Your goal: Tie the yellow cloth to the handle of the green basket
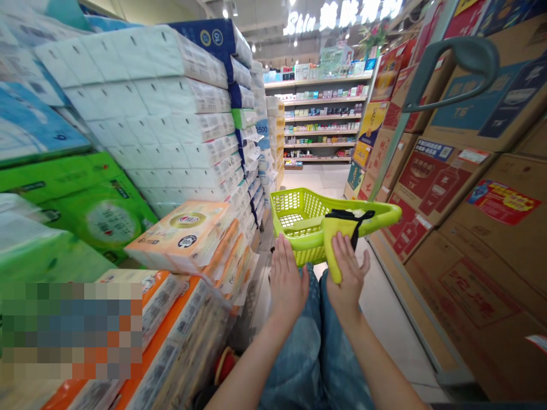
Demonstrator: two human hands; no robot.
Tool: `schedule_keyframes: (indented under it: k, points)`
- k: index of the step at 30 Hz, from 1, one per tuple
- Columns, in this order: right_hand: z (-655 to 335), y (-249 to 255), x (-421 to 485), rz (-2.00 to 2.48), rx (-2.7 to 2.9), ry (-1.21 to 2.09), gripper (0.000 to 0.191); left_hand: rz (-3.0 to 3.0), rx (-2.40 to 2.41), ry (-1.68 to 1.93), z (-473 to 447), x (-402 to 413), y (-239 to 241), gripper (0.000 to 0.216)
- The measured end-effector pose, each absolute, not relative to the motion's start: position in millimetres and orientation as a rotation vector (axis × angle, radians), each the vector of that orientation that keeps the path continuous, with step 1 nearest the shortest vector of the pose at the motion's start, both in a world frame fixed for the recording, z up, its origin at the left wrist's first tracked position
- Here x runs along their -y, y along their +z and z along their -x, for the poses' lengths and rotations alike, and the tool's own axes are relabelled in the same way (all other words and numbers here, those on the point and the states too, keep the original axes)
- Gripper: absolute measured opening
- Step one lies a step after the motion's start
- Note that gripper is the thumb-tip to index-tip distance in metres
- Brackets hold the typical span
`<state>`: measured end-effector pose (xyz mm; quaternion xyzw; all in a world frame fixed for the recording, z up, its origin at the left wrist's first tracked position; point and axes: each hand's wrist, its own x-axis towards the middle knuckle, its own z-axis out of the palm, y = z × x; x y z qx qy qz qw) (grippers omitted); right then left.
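In front of my knees stands a lime-green shopping basket (305, 196) with perforated walls and a long handle reaching right. My left hand (288, 279) is open, its straight fingers held together at the basket's near rim. A yellow cloth item with black trim and a black strap (335, 239) hangs over the near side; I cannot make out its kind. My right hand (345, 273) lies against this cloth, fingers extended and thumb apart, not wrapped round it. The basket's inside shows only its perforated wall and floor. Both palms are hidden.
Tall stacks of wrapped tissue packs (171, 108) and orange packs (183, 233) crowd the left. Cardboard cartons (482, 256) line the right, with a grey handle (453, 74) jutting out. Floor (329, 176) runs ahead to stocked shelves (320, 117).
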<state>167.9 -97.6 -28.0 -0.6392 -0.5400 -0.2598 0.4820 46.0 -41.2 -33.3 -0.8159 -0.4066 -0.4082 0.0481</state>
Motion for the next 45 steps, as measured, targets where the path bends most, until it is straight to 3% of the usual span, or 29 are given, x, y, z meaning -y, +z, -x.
schedule_keyframes:
  k: [7,13,16,23,30,34,39,45]
  points:
    - [-142,-36,94,1.408,1.694,-0.636,0.063,2.477,1.172,-1.229,-38,33,-42,0.075]
    - [-199,-48,102,1.564,1.383,-0.758,0.065,2.479,1.206,-1.236,-42,38,-32,0.08]
    - [-172,-40,98,1.544,1.267,-0.667,0.067,2.497,1.212,-1.273,-44,38,-34,0.08]
    - [-135,-14,91,1.412,1.706,-0.507,0.062,2.502,1.175,-1.26,-37,31,-43,0.074]
    - [-200,-16,98,1.56,1.328,-0.692,0.063,2.494,1.2,-1.264,-41,36,-32,0.079]
    - [-164,-4,92,1.646,1.355,-0.581,0.066,2.515,1.219,-1.279,-43,37,-34,0.083]
    - [-112,19,82,1.565,1.549,-0.403,0.059,2.476,1.271,-1.245,-43,36,-38,0.072]
    - [-168,40,86,1.511,1.725,-0.26,0.053,2.519,1.199,-1.281,-39,36,-35,0.079]
